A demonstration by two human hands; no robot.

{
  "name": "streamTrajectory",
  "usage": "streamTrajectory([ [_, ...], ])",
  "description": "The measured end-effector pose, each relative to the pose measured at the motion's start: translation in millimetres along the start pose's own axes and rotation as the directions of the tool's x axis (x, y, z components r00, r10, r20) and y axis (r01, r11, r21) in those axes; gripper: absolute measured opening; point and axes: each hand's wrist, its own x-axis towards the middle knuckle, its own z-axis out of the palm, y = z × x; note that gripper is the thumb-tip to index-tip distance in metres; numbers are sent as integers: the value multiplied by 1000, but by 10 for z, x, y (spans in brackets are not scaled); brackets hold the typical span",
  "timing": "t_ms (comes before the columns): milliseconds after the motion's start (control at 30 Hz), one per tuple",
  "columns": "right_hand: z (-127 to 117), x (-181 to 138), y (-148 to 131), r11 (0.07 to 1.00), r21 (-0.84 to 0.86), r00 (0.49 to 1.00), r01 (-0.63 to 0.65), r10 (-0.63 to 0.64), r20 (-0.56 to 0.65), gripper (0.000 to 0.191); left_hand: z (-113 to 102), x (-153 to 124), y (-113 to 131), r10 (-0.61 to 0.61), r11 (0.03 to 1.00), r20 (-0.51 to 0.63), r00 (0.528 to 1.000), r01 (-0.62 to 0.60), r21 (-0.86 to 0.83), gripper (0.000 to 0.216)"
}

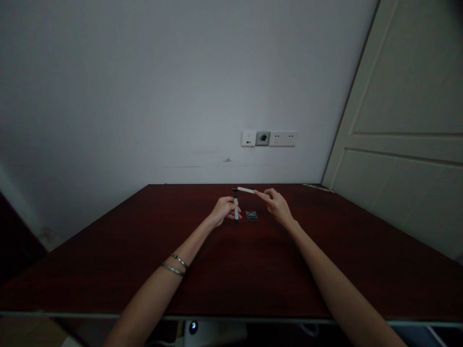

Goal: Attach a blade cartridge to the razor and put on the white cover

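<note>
My left hand [224,211] is closed round the pale grey handle of a razor [236,210], held upright with its dark head at the top. My right hand [278,205] pinches a slim white stick [246,190]; it points left, and its tip is at the razor's head. Whether the tip touches the head I cannot tell, nor what kind of stick it is. Between the hands, a small clear-and-dark flat pack [251,216] lies on the dark red table [231,270].
Behind the table rises a pale wall [181,96] with a row of sockets [283,139]. A white panelled door [408,120] stands along the right side. Under the table's front edge is a white device [213,333] with a lit round display.
</note>
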Motion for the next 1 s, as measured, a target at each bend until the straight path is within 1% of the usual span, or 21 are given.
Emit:
streamTrajectory([
  [200, -18, 45, -74, 1000, -22, 1000, 16, -16, -3, 61, 20, -10, -8, 8, 1000, 28, 1000, -8, 6, 14],
  [333, -56, -23, 20, 999, 20, 999, -36, 36, -9, 61, -4, -3, -1, 65, 998, 21, 998, -65, 8, 15],
  [433, -91, -53, 50, 988, 102, 993, -115, 118, -28, 59, -36, 8, -11, 77, 997, -10, 997, -77, 5, 15],
  [500, -103, -10, -13, 955, 217, 974, -200, 217, -59, 53, -55, 20, -31, 69, 998, -21, 997, -69, -2, 16],
  [533, -106, 29, -69, 922, 300, 957, -246, 280, -77, 49, -63, 28, -44, 64, 998, -17, 998, -64, -10, 17],
  [567, -107, 74, -138, 871, 395, 932, -292, 352, -87, 46, -71, 37, -59, 59, 998, -4, 998, -59, -21, 17],
  [600, -107, 120, -216, 800, 498, 900, -335, 428, -82, 44, -78, 47, -75, 56, 998, 16, 998, -56, -37, 18],
  [633, -107, 161, -302, 705, 601, 861, -376, 505, -54, 44, -83, 58, -90, 56, 997, 41, 998, -54, -55, 18],
  [667, -109, 193, -392, 588, 695, 820, -413, 572, 4, 45, -88, 68, -104, 59, 996, 64, 996, -54, -74, 19],
  [700, -115, 213, -485, 450, 771, 780, -451, 619, 95, 47, -91, 78, -116, 66, 994, 84, 994, -58, -91, 19],
  [733, -126, 220, -577, 303, 820, 742, -486, 638, 204, 50, -93, 85, -126, 76, 992, 100, 992, -66, -108, 20],
  [767, -143, 217, -666, 157, 842, 710, -516, 628, 319, 54, -94, 90, -134, 91, 989, 114, 989, -77, -123, 20],
  [800, -166, 207, -749, 25, 843, 686, -538, 594, 420, 58, -93, 93, -139, 105, 987, 124, 987, -88, -137, 21],
  [833, -192, 194, -824, -81, 831, 669, -550, 552, 497, 61, -92, 93, -143, 117, 984, 131, 984, -97, -149, 22],
  [867, -222, 184, -889, -159, 815, 656, -558, 516, 550, 63, -91, 93, -146, 126, 982, 137, 983, -103, -159, 24],
  [900, -251, 178, -944, -210, 801, 648, -561, 490, 583, 65, -90, 91, -148, 129, 980, 142, 981, -105, -168, 25],
  [933, -277, 178, -988, -237, 793, 645, -561, 475, 599, 66, -89, 89, -151, 129, 979, 144, 981, -103, -176, 27],
  [1000, -315, 191, -1053, -243, 796, 651, -554, 469, 596, 66, -89, 87, -157, 121, 978, 147, 982, -92, -188, 29],
])
